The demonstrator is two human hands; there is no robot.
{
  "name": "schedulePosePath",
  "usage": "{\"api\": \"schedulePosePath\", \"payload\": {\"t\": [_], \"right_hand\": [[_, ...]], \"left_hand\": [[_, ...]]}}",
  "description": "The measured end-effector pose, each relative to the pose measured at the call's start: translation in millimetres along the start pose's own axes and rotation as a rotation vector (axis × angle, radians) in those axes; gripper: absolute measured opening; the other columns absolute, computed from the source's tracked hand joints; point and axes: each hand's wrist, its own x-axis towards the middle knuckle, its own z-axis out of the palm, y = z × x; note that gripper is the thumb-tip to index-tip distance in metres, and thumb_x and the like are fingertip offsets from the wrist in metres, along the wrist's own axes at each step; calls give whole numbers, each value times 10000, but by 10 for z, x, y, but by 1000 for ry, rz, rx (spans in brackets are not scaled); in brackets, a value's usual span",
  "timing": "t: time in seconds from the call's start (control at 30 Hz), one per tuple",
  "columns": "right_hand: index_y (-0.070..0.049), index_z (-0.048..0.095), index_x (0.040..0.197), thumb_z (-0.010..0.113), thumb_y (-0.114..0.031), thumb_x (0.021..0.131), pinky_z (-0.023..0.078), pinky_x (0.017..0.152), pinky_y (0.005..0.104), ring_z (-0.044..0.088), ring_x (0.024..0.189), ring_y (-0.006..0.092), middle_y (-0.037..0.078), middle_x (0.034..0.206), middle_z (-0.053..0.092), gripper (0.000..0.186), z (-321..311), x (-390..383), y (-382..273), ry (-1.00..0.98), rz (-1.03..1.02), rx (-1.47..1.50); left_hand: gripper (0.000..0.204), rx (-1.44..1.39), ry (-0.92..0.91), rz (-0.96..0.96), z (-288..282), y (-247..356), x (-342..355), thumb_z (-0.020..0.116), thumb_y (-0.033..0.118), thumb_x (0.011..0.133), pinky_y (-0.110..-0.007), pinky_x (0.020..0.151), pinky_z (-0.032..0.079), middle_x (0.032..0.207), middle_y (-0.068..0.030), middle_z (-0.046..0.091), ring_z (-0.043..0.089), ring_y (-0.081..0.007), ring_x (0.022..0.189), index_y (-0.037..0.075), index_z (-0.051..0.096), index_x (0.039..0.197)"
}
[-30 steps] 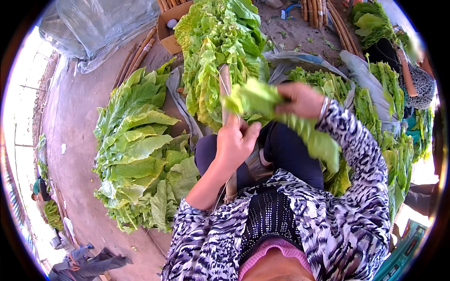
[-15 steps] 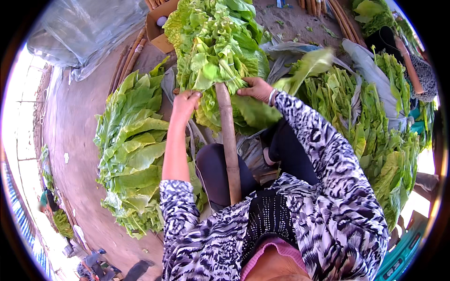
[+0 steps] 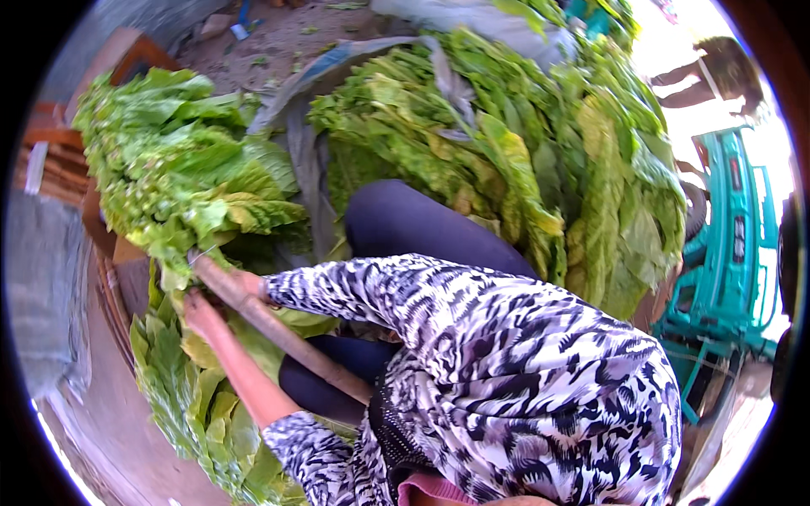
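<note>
A thick bundle of broad green leaves (image 3: 194, 160) is bunched along a wooden pole (image 3: 291, 341). The pole slants down toward my waist, across my lap. A thin string (image 3: 201, 253) shows where the leaves meet the bare wood. My left hand (image 3: 202, 314) is below the pole at the leaf stems, its fingers closed; what they pinch is hidden. My right hand (image 3: 248, 284) is close against the pole's other side, its fingers mostly hidden behind it. A wide loose leaf (image 3: 261, 341) hangs under the pole between my forearms.
Leaf piles lie on both sides: a large pile (image 3: 472, 143) beyond my knee, and another (image 3: 202, 422) at lower left. Grey plastic sheeting (image 3: 305, 160) edges the large pile. At right stands a turquoise metal vehicle (image 3: 730, 236). A cardboard box (image 3: 126, 51) is at far left.
My view has swung right, so bundle and pole appear farther left. My hands have come closer together at the stems. The leaf blurred in motion by my right arm no longer shows there.
</note>
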Motion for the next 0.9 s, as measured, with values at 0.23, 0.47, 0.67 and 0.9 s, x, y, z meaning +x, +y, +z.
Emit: {"api": "schedulePosePath", "payload": {"t": [0.23,0.47,0.67,0.9], "right_hand": [[-88,535,1212,618,-301,787,469,869,394,565,1028,300,156,1112,581,482,-2445,-472,-1262,-72,570,-429],[11,574,1117,715,-365,729,472,826,344,588,976,234,175,1070,608,558,-4325,-1603,-2099,9,1445,-1168],[28,557,1161,640,-228,807,410,877,334,525,1053,229,158,1128,582,445,-4769,-1545,-2097,653,1199,-358],[-7,521,1145,694,-410,753,514,733,330,609,796,201,124,947,624,589,-4671,-957,-1673,52,1240,-881]], "left_hand": [[344,-905,-378,-337,-739,-35,-196,488,215,927,-198,315,195,589,20,412,247,-46,371,11,472,1204],[346,-1202,-619,-389,-801,605,-1389,421,157,953,-209,314,199,568,27,314,220,-48,376,-18,428,1251],[311,-1093,-233,-425,-614,652,-1663,442,224,956,-201,317,204,595,26,331,232,-49,393,4,508,1166],[304,-1097,-533,-480,-481,732,-1796,436,190,945,-206,319,198,587,26,352,248,-52,384,6,508,1177]]}}
